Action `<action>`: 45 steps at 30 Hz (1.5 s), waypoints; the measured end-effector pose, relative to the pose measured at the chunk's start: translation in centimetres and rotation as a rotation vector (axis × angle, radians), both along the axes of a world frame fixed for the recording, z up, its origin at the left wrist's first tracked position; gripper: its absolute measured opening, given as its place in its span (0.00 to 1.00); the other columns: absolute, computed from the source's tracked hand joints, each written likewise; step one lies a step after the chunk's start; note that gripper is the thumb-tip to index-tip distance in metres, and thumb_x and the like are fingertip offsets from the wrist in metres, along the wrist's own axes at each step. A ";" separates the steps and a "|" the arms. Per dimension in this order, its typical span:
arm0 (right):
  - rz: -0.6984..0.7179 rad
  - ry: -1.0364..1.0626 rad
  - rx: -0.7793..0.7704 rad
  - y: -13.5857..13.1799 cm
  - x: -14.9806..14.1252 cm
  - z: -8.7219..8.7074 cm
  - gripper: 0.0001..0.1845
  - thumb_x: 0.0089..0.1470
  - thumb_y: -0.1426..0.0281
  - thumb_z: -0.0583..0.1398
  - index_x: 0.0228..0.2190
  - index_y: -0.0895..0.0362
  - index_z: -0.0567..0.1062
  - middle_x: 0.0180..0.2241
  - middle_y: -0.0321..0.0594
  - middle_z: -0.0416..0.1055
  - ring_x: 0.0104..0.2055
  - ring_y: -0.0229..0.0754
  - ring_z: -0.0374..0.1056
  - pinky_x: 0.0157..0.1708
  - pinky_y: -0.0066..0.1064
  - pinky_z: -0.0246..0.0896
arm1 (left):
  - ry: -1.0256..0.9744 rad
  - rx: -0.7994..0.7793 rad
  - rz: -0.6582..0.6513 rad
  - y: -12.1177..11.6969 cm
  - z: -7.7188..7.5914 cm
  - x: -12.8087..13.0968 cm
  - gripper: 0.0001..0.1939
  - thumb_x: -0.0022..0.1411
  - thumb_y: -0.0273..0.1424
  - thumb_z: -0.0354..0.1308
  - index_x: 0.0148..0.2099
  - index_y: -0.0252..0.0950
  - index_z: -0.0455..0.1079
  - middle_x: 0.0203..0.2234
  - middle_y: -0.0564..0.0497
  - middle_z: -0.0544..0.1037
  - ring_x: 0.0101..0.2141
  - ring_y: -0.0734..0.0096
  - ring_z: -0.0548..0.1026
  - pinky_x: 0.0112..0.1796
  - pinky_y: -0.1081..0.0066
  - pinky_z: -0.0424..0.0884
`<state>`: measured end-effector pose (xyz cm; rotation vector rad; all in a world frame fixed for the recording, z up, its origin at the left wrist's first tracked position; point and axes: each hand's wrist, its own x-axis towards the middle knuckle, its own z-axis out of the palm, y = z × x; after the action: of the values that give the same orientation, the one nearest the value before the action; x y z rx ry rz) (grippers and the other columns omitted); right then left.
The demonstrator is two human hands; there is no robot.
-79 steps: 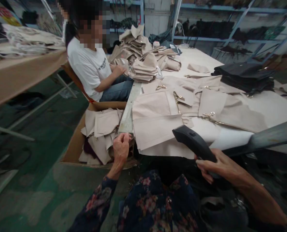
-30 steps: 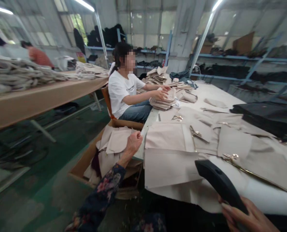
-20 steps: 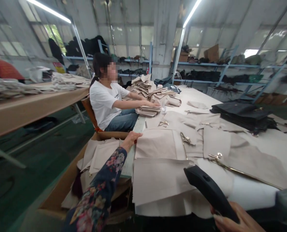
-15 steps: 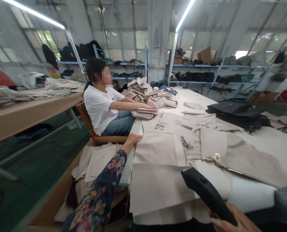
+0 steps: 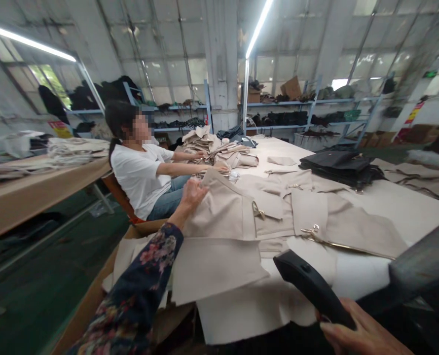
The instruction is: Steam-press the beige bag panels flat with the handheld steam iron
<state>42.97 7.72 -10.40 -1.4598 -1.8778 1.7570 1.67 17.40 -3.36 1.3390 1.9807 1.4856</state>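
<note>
The hands are well apart: the left hand [image 5: 192, 193] holds up a beige fabric panel [image 5: 219, 212] near the table [image 5: 363, 271] edge, the right hand [image 5: 356, 335] grips a black handle [image 5: 308, 283] above the cloth, and a cardboard box [image 5: 90, 291] sits just below that edge.

Two hands [image 5: 192, 193], one black handle [image 5: 308, 283], one co-worker [image 5: 140, 182]

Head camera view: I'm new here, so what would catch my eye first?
Beige fabric panels with gold metal fittings cover the white table, and the left hand lifts one panel. The right hand grips a black handheld tool at lower right. Beyond, a co-worker in a white T-shirt sits at stacked panels.
</note>
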 end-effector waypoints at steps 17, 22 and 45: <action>-0.038 0.250 -0.024 -3.8 4.8 -1.6 0.19 0.51 0.56 0.63 0.33 0.60 0.67 0.15 0.32 0.64 0.14 0.34 0.59 0.15 0.23 0.53 | 1.350 0.082 -0.330 -9.8 -14.2 13.9 0.08 0.61 0.19 0.52 0.34 0.31 0.71 0.28 0.45 0.71 0.32 0.61 0.68 0.31 0.65 0.66; -0.026 0.212 -0.078 -3.2 3.8 -1.6 0.16 0.52 0.60 0.62 0.33 0.61 0.68 0.16 0.32 0.65 0.14 0.34 0.61 0.15 0.23 0.56 | 1.096 0.279 -0.213 -12.6 -18.8 14.2 0.11 0.64 0.28 0.55 0.47 0.28 0.70 0.35 0.42 0.71 0.40 0.58 0.69 0.40 0.61 0.69; 0.115 0.061 -0.190 6.9 -8.6 0.0 0.19 0.51 0.58 0.63 0.21 0.59 0.68 0.14 0.34 0.64 0.15 0.34 0.60 0.15 0.23 0.57 | 0.846 0.490 -0.183 -12.5 -20.4 14.4 0.16 0.59 0.20 0.57 0.51 0.28 0.70 0.41 0.40 0.78 0.44 0.56 0.75 0.45 0.58 0.72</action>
<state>34.34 14.61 -10.41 -1.3651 -1.8412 2.0591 16.04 4.89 -23.79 2.6223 1.8597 1.5088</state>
